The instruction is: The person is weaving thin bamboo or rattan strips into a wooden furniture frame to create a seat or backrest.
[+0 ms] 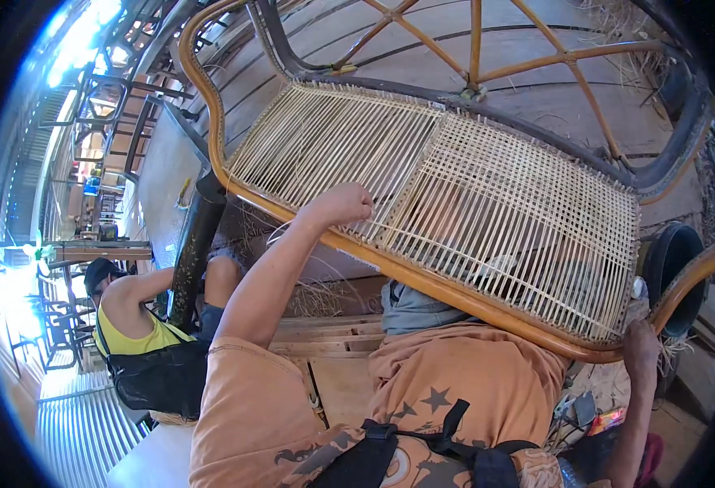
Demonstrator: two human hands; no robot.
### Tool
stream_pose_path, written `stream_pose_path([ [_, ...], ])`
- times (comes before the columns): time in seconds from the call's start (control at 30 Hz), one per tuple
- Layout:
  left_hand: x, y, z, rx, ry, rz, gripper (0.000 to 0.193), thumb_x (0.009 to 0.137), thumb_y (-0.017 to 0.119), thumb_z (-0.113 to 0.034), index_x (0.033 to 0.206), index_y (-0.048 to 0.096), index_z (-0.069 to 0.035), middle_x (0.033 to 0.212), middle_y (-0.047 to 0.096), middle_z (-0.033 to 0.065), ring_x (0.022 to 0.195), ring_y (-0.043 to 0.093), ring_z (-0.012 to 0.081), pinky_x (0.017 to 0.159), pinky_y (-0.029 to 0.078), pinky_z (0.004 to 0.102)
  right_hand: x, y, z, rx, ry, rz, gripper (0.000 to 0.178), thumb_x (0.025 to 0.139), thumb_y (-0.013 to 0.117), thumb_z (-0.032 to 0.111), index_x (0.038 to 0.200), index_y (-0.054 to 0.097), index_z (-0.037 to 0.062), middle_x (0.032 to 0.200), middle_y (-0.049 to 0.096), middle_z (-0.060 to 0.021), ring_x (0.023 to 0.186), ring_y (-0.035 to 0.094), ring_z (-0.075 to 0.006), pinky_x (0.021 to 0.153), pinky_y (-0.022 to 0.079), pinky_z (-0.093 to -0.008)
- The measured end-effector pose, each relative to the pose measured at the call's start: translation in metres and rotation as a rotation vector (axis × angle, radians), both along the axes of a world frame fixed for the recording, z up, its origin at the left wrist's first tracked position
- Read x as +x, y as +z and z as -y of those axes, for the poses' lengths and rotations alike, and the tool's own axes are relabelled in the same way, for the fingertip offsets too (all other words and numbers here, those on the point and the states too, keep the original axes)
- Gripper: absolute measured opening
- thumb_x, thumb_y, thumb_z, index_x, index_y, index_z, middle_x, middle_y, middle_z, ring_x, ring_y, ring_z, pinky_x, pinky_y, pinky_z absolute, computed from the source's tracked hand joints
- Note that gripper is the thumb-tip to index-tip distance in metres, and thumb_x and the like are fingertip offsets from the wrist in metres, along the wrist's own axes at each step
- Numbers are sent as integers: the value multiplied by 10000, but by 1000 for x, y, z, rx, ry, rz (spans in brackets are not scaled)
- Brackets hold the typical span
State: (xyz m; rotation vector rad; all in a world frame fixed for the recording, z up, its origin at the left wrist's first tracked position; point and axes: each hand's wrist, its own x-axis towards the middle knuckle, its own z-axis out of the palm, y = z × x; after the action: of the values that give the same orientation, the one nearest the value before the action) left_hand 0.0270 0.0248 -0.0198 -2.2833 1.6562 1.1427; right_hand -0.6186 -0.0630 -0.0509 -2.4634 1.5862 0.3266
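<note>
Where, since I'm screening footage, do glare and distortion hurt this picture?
All in the head view: white glare burns out parts of the left side, seams between brownish wooden planks bow, black vignette fills the corners, but the pale woven cane seat looks fairly sharp.

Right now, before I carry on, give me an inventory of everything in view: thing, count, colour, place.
furniture frame: one, orange-brown, across the centre
woven panel: one, cream, inside that frame
crossed rods: several, brown, top
round container: one, dark, right of the panel
thick post: one, dark, left of centre
co-worker: one, yellow top, left
background frames: several, dark, upper left
corrugated sheet: one, pale, lower left
wooden boards: several, tan, lower centre
trousers: one pair, grey, below the panel
shirt: one, orange, bottom centre
left hand: one, bare, at the panel's front edge
right hand: one, bare, at the frame's right front corner
</note>
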Motion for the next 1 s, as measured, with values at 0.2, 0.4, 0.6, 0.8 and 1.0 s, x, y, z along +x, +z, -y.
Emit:
stream_pose_path([
  [0.2, -17, -1, 6, 18, -211, 183, 201, 744, 624, -229, 823, 727, -76, 762, 697, 134, 734, 673, 311, 718, 526, 426, -16, 11, 8, 123, -191, 156, 117, 886, 553, 79, 926, 550, -31, 749, 577, -242, 760, 609, -433, 661, 457, -501],
  [0.4, -18, 4, 14, 102, -59, -9, 232, 771, 617, -243, 847, 705, -43, 712, 681, 130, 649, 661, 254, 653, 517, 397, -45, 14, 7, 133, -272, 127, 144, 879, 590, 92, 940, 554, -33, 795, 590, -236, 770, 602, -420, 667, 457, -471],
  [0.6, -13, 0, 11, 159, 63, -112, 243, 789, 609, -231, 810, 674, 3, 649, 641, 121, 601, 637, 206, 601, 495, 369, -45, 12, 8, 176, -292, 90, 120, 864, 593, 53, 920, 541, -39, 785, 584, -225, 751, 588, -419, 669, 454, -467],
  [0.8, -36, -4, 6, 8, -229, 155, 202, 807, 646, -244, 904, 682, -70, 805, 685, 118, 776, 666, 287, 705, 505, 427, -48, 32, 13, 97, -296, 220, 122, 862, 598, 40, 944, 552, -39, 785, 580, -205, 725, 564, -367, 679, 453, -427],
  [1.0, -45, -3, 4, -54, -179, 246, 204, 805, 684, -271, 910, 676, -96, 852, 686, 125, 851, 654, 332, 758, 494, 457, -135, -6, 20, 162, -428, 212, 185, 929, 551, 53, 1086, 575, -41, 928, 629, -199, 840, 566, -233, 780, 455, -361],
])
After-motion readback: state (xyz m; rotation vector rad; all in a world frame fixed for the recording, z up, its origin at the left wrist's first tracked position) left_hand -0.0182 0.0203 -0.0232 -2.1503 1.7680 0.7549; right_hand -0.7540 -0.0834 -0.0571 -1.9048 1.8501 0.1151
